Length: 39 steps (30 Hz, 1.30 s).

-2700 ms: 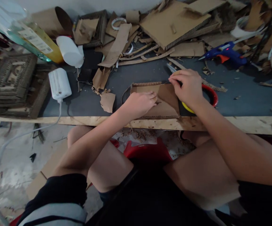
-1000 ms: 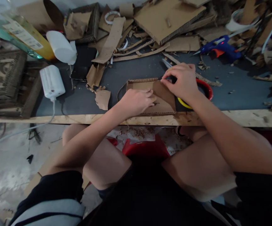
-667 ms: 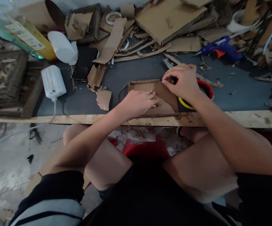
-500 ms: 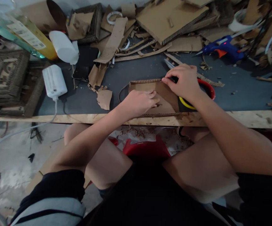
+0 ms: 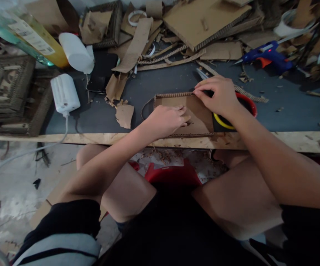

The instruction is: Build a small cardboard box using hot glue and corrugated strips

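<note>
A flat cardboard panel (image 5: pixel 200 116) lies at the table's front edge, with a thin corrugated cardboard strip (image 5: pixel 173 95) standing along its far side and bending round its left end. My right hand (image 5: pixel 217 96) pinches this strip near the panel's far right corner. Over the panel's middle rests my left hand (image 5: pixel 169 120), its fingers curled together; whatever lies under the fingertips is hidden. Scissors (image 5: pixel 253 105) with red and yellow handles lie partly beneath my right hand and wrist, their blades showing beyond the knuckles.
A blue glue gun (image 5: pixel 270 57) with a lit red light lies at the back right. Cardboard scraps (image 5: pixel 206 18) crowd the rear. On the left are a white power bank (image 5: pixel 65 94) with a cable, a white bottle (image 5: pixel 75 53) and stacked corrugated cardboard pieces (image 5: pixel 7 87).
The view has shifted slightly, so the table things appear a little further right. Both hands keep their places on the panel and strip.
</note>
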Each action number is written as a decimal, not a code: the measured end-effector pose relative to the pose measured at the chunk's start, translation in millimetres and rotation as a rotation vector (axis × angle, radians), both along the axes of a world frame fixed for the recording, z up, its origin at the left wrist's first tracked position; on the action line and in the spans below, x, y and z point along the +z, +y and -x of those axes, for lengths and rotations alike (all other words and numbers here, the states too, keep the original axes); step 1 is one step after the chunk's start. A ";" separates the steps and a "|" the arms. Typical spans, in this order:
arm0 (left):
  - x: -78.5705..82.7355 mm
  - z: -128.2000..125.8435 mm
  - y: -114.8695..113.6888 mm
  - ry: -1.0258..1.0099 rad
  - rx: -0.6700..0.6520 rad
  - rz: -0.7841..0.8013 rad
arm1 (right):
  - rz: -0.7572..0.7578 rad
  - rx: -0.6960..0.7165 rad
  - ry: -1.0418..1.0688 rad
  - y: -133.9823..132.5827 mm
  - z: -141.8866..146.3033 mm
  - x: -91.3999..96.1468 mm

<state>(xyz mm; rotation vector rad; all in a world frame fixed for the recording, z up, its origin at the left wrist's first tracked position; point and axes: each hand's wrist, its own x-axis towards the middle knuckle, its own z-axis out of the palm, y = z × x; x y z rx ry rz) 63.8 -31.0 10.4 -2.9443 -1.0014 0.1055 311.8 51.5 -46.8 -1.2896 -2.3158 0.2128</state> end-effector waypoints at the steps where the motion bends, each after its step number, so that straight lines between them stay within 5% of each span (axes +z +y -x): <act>1: 0.3 -0.1 -0.1 0.002 0.000 0.000 | 0.016 0.011 0.026 0.5 -0.1 -0.3; 39: -3.0 2.5 0.3 -0.017 -0.017 -0.041 | 0.027 -0.002 0.007 -10.7 7.8 8.3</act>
